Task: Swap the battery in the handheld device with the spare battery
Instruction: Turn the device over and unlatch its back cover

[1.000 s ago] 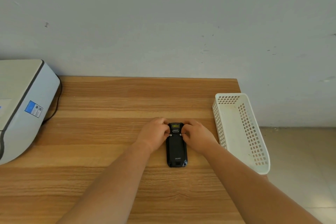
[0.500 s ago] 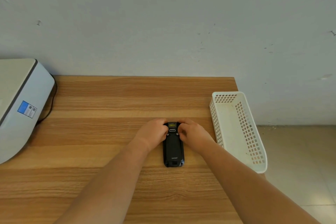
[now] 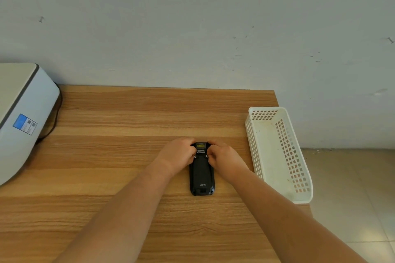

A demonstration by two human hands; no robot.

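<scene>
the wooden table (image 3: 106, 156) carries everything here, largest first: a pale grey machine (image 3: 19, 117) at the far left edge, a white perforated basket (image 3: 280, 156) on the right edge with nothing visible inside it, and in the middle the black handheld device (image 3: 201, 174), lying flat on its face with its back cover up and its long axis pointing away from the person. the left hand (image 3: 176, 156) and right hand (image 3: 224, 159) flank the device's far end, each grip curled closed against a side of the casing with the thumbs in toward the latch area near the top; neither lifts it, and it rests on the table. this looks like the opening step, releasing the back cover. to do it well, i would press both side catches evenly and together, keep the body pinned flat to the table, and ease the cover off rather than prise one corner, which could bend a tab. no spare battery can be seen anywhere in view. as for writing, the lower back of the device bears small pale letters that seem to read "urovo"; a yellowish label sits in a window at its top and a blue sticker (image 3: 25, 124) on the machine, both too small to read.
</scene>
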